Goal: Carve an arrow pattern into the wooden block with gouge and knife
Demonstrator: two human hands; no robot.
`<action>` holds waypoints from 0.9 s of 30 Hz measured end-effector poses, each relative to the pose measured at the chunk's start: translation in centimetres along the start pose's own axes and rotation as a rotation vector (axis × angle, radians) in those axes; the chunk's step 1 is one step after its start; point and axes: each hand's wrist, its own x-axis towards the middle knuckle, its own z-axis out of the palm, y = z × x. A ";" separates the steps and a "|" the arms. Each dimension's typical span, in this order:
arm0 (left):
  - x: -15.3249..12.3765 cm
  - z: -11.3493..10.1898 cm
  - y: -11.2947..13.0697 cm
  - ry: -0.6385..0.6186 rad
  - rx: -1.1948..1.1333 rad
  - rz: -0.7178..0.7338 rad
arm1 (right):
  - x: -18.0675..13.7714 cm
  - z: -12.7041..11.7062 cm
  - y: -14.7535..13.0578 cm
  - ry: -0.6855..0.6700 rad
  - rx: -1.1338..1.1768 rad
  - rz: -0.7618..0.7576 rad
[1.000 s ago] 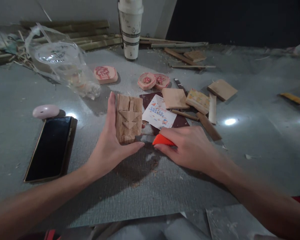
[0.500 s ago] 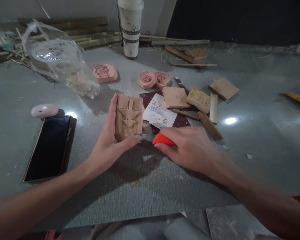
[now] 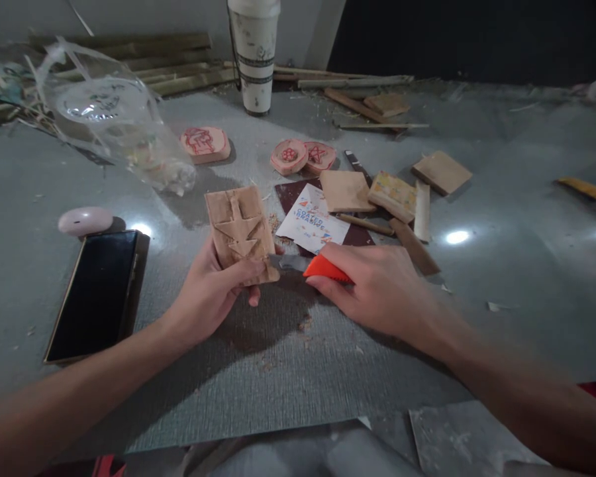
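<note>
My left hand (image 3: 203, 285) is closed round a wooden block (image 3: 239, 228) whose face carries a raised, carved arrow-like shape. Its thumb lies across the block's lower end. In my right hand (image 3: 377, 281) is a utility knife (image 3: 328, 267) with an orange handle, gripped between thumb and fingers. The grey blade points left and meets the block's lower right corner, near my left thumb. Exactly how far the edge touches the wood cannot be made out. Wood crumbs (image 3: 305, 323) lie on the table below.
A phone (image 3: 97, 295) and a pink oval case (image 3: 85, 220) lie at left. Behind stand a plastic bag (image 3: 112, 112) and a tall cup (image 3: 255, 59). Sandpaper (image 3: 312, 218), wood pieces (image 3: 347, 191) and red-marked carved blocks (image 3: 289, 156) lie beyond my hands. A yellow tool (image 3: 586, 190) rests far right.
The block has tilted, its top swinging left, and my left thumb and fingers have shifted on it. The knife blade is now at its lower right corner, slightly higher than before.
</note>
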 end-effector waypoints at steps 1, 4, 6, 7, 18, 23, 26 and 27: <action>0.0 0.0 0.0 -0.009 0.001 -0.003 | 0.0 0.0 0.0 -0.003 -0.001 0.000; -0.1 0.1 0.0 -0.019 0.030 0.022 | -0.1 0.2 0.0 -0.014 -0.001 0.008; -0.1 0.1 -0.1 -0.009 0.063 0.045 | -0.1 0.2 0.1 -0.015 0.000 0.012; -0.1 0.0 -0.1 -0.005 0.083 0.050 | -0.1 0.3 0.2 -0.016 0.000 0.013; -0.3 -0.3 0.0 -0.011 0.197 -0.027 | 0.0 0.2 0.1 -0.049 0.034 -0.003; -0.2 -0.4 -0.3 -0.008 0.223 -0.031 | 0.0 0.1 0.0 -0.036 0.021 -0.020; -0.2 -0.4 -0.2 0.003 0.245 -0.020 | 0.0 0.0 -0.1 -0.027 0.001 -0.024; -0.2 -0.3 -0.2 0.012 0.257 -0.012 | -0.1 0.0 -0.1 -0.023 -0.005 -0.025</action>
